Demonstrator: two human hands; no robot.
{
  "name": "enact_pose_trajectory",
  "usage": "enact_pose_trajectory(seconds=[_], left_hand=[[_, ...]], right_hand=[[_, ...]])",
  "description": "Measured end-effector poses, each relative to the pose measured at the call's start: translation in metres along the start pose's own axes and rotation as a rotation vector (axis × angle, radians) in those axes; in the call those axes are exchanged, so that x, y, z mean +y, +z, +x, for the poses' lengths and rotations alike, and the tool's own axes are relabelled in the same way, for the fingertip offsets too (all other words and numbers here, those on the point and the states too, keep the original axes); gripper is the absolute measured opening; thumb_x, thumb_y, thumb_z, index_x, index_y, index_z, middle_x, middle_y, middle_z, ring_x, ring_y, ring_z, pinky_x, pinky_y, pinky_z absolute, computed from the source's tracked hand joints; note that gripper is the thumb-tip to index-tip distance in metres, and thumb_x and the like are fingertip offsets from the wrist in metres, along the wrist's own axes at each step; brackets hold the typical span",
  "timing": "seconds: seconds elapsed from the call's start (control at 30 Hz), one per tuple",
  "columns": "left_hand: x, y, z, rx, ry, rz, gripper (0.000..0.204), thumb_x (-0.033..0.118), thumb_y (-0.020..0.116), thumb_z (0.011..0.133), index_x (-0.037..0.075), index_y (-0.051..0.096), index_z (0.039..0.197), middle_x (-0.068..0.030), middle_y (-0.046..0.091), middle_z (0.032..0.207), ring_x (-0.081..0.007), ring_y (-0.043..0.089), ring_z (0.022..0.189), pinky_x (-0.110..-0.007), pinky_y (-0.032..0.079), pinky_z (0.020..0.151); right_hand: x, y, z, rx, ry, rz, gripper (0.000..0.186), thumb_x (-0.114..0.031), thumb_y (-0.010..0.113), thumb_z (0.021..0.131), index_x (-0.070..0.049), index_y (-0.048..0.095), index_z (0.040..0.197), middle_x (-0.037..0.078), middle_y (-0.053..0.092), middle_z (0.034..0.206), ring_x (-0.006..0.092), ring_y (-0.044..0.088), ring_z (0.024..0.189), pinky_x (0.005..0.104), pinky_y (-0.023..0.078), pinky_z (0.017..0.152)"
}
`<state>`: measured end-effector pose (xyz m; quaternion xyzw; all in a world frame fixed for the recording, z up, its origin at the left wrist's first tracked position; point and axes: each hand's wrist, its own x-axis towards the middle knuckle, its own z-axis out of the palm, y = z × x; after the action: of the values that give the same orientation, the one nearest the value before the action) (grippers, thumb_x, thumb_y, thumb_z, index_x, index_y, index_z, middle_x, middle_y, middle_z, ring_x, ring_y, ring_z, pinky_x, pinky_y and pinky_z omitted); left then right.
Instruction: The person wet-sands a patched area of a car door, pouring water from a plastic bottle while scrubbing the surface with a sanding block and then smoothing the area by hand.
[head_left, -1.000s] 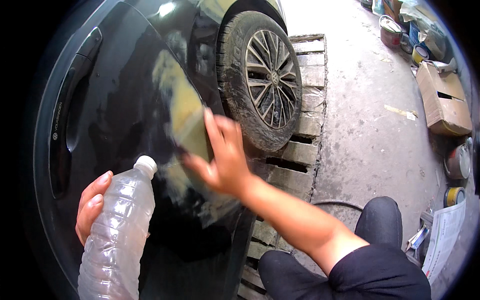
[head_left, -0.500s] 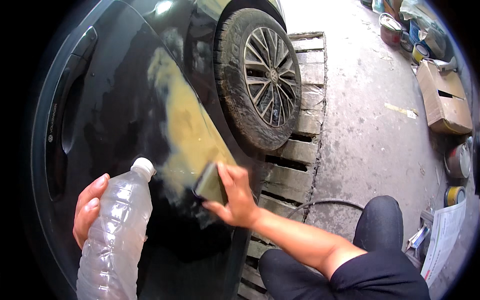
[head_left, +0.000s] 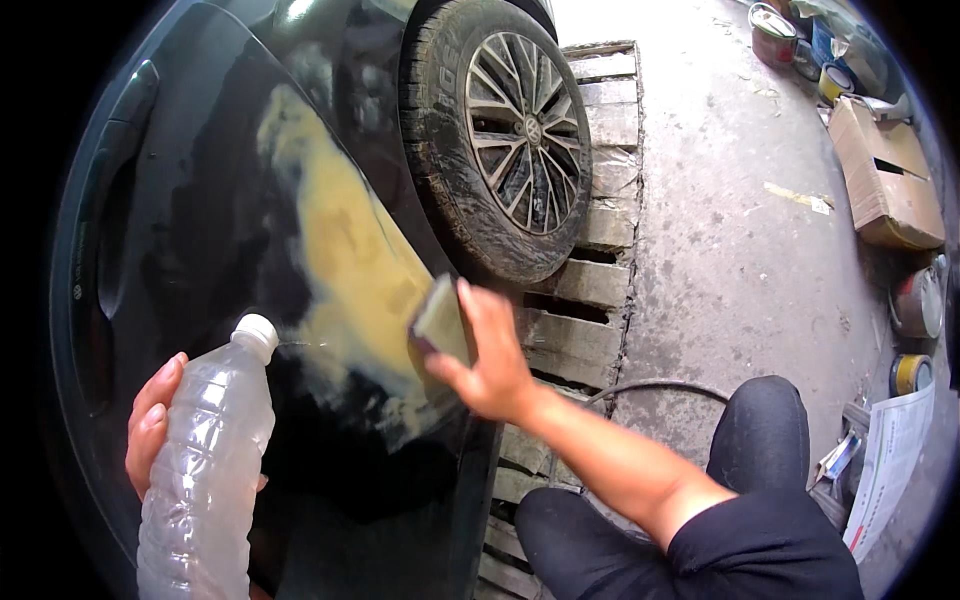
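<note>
A clear, ridged plastic bottle [head_left: 200,470] with a white cap, holding cloudy liquid, is tilted slightly in my left hand [head_left: 152,425], whose fingers wrap behind it. From the cap a thin pale streak reaches toward a yellowish filler patch [head_left: 345,250] on the black car panel [head_left: 220,220]. My right hand [head_left: 495,355] is closed around a grey-green sanding block [head_left: 443,322] with a dark edge. The block lies at the patch's lower right edge, close to the panel's border by the wheel; its working face is hidden.
The car's wheel [head_left: 530,130] stands just beyond the panel, beside a slatted floor grate [head_left: 600,225]. A dark hose [head_left: 660,385] curves near my knee. Along the right lie a cardboard box [head_left: 880,175], several cans and a printed sheet [head_left: 890,460].
My right hand has moved the sanding block up and right across the patch to its edge. The view has shifted a little, and the bottle appears farther left.
</note>
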<state>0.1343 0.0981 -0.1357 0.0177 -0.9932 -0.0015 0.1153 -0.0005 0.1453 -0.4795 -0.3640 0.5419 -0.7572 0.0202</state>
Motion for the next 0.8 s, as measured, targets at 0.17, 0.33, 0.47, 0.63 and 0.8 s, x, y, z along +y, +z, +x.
enact_pose_trajectory(seconds=[0.17, 0.33, 0.47, 0.63, 0.8], left_hand=[[-0.001, -0.007, -0.004, -0.015, 0.012, 0.137, 0.085, 0.046, 0.079, 0.086, 0.010, 0.033, 0.149, -0.0258, 0.047, 0.146, -0.0394, 0.052, 0.134, -0.051, 0.049, 0.109], [-0.005, -0.027, -0.019, 0.004, -0.131, -0.105, 0.069, 0.023, 0.075, 0.090, 0.018, 0.039, 0.148, -0.0206, 0.043, 0.150, -0.0345, 0.058, 0.125, -0.038, 0.060, 0.088], [-0.005, -0.036, -0.022, -0.010, -0.174, -0.112, 0.066, 0.023, 0.074, 0.091, 0.017, 0.041, 0.148, -0.0202, 0.044, 0.149, -0.0338, 0.059, 0.124, -0.038, 0.061, 0.085], [-0.007, -0.021, -0.015, 0.035, -0.111, -0.088, 0.059, 0.023, 0.070, 0.094, 0.016, 0.044, 0.146, -0.0196, 0.046, 0.147, -0.0322, 0.062, 0.119, -0.037, 0.063, 0.077], [-0.009, -0.012, -0.015, 0.092, -0.125, -0.114, 0.052, 0.024, 0.065, 0.097, 0.014, 0.048, 0.145, -0.0190, 0.047, 0.144, -0.0305, 0.066, 0.114, -0.035, 0.066, 0.069]], right_hand=[[-0.009, 0.023, -0.010, 0.073, 0.024, 0.023, 0.088, -0.030, 0.080, 0.082, 0.007, 0.037, 0.150, 0.025, 0.048, 0.139, 0.0421, 0.047, 0.124, 0.0493, 0.037, 0.109], [-0.045, 0.027, 0.121, 0.162, -0.071, 0.055, 0.082, -0.030, 0.077, 0.083, 0.010, 0.041, 0.146, 0.025, 0.049, 0.131, 0.0414, 0.047, 0.119, 0.0476, 0.039, 0.105], [-0.026, 0.031, 0.047, 0.119, -0.098, 0.044, 0.084, -0.028, 0.078, 0.083, 0.010, 0.039, 0.147, 0.025, 0.049, 0.134, 0.0415, 0.048, 0.119, 0.0485, 0.040, 0.105], [-0.015, 0.019, -0.021, 0.051, 0.066, -0.002, 0.087, -0.024, 0.081, 0.080, 0.008, 0.038, 0.149, 0.025, 0.050, 0.135, 0.0428, 0.049, 0.120, 0.0490, 0.040, 0.106], [-0.048, 0.023, 0.119, 0.163, -0.103, 0.004, 0.080, -0.030, 0.075, 0.083, 0.009, 0.042, 0.145, 0.023, 0.049, 0.130, 0.0404, 0.048, 0.116, 0.0489, 0.040, 0.102]])
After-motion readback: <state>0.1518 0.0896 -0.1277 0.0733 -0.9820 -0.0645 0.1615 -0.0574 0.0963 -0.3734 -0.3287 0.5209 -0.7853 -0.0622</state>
